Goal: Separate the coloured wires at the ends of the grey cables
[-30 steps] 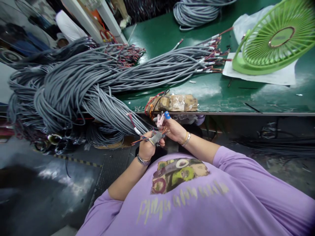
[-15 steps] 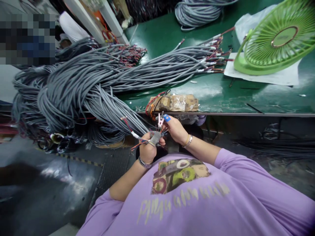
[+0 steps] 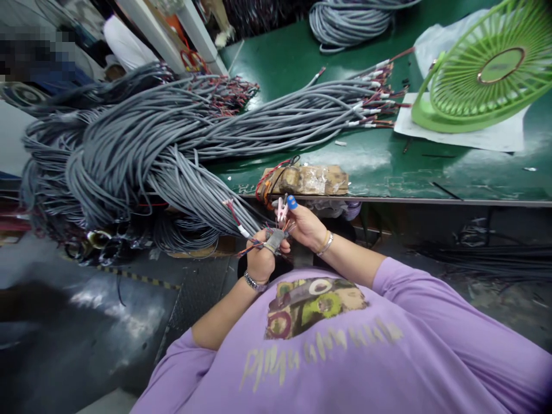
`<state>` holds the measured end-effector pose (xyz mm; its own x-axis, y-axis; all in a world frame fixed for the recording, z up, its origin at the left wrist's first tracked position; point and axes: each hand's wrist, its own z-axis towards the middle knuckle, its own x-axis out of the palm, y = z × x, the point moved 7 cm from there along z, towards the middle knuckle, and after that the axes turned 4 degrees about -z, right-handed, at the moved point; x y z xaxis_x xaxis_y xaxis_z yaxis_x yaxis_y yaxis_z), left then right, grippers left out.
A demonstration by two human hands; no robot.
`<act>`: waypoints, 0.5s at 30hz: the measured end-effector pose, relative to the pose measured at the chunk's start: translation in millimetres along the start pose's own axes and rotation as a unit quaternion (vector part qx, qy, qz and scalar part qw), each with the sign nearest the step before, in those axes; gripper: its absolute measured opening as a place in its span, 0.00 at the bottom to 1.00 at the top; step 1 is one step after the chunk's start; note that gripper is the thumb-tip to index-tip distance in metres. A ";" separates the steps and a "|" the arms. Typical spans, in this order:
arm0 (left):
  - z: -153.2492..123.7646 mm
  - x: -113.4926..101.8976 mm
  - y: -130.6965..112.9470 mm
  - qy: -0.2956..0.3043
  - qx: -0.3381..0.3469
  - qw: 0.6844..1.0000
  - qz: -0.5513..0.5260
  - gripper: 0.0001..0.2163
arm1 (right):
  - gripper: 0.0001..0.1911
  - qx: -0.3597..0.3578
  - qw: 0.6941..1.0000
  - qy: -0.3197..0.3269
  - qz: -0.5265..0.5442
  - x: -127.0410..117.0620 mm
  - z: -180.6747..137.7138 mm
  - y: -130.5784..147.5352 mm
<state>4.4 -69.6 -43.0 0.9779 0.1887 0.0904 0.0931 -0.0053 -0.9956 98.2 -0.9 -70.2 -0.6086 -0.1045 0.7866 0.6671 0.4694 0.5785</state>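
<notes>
Wires (image 3: 255, 245) sat in the closed left hand (image 3: 260, 263), just off the near edge of the bench (image 3: 383, 177), while the right hand (image 3: 309, 227), nearly closed, pinched a pink clip (image 3: 282, 213) beside them. A white-sleeved cable (image 3: 244, 231) had just swung rightward, suggesting the left hand's hold was being adjusted.

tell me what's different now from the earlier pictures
Since half a second ago, the white-sleeved cable end beside the left hand has swung up and right. No new hold or release shows. The right hand remains near the pink clip; the green fan stayed put.
</notes>
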 end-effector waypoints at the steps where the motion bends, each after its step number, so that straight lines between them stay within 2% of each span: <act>1: -0.6 -0.6 -0.7 -0.001 0.003 1.000 0.000 0.12 | 0.24 0.004 1.000 0.003 0.002 -0.1 -1.1 -0.7; 6: -5.2 -5.1 -4.4 -0.002 0.016 1.000 0.010 0.13 | 0.28 0.060 0.997 0.040 0.010 0.1 -9.2 -1.3; 9: -7.6 -8.7 -6.1 -0.021 0.025 0.999 0.017 0.14 | 0.26 0.096 0.993 0.063 -0.007 1.7 -12.8 0.0; 13: -7.3 -6.8 -8.1 -0.039 0.028 0.999 0.002 0.14 | 0.18 0.069 0.995 0.073 -0.026 3.4 -13.5 4.2; 15: -6.3 -4.0 -9.8 -0.041 0.030 0.999 -0.009 0.14 | 0.18 0.039 0.997 0.059 -0.043 1.8 -13.9 6.3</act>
<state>0.8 -76.5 -33.4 0.9570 0.2690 0.1088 0.0968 0.0577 -0.9936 107.3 -10.4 -62.1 -0.6034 -0.2475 0.7581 0.5769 0.5209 0.6292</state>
